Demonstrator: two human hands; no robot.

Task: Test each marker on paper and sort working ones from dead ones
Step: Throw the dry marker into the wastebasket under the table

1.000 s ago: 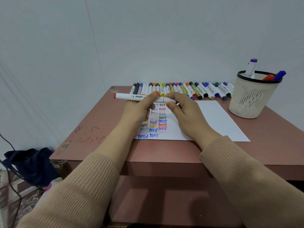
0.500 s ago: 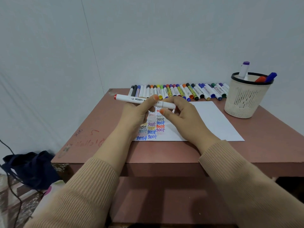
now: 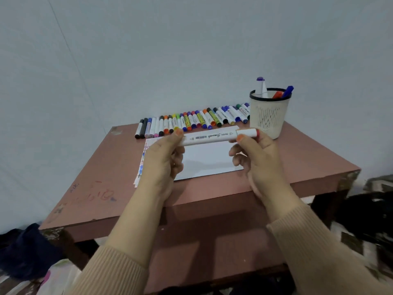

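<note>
A white marker (image 3: pixel 212 137) with a red end cap is held level above the paper. My left hand (image 3: pixel 163 158) pinches its left end, and my right hand (image 3: pixel 257 158) pinches the capped right end. Beneath lies the white sheet of paper (image 3: pixel 204 158); coloured test writing shows at its left edge, mostly hidden by my left hand. A row of several markers (image 3: pixel 191 121) lies along the table's far edge. A cream mesh cup (image 3: pixel 268 112) at the back right holds three markers.
The pink-brown table (image 3: pixel 102 171) has scribbles near its front left corner. A dark bag (image 3: pixel 25 250) lies on the floor to the left, and dark cloth (image 3: pixel 370 213) on a patterned floor to the right. A lower shelf sits under the tabletop.
The marker has shifted right and now spans between both hands, red cap at the right. My hands have moved apart. The camera has swung, so the table sits further right.
</note>
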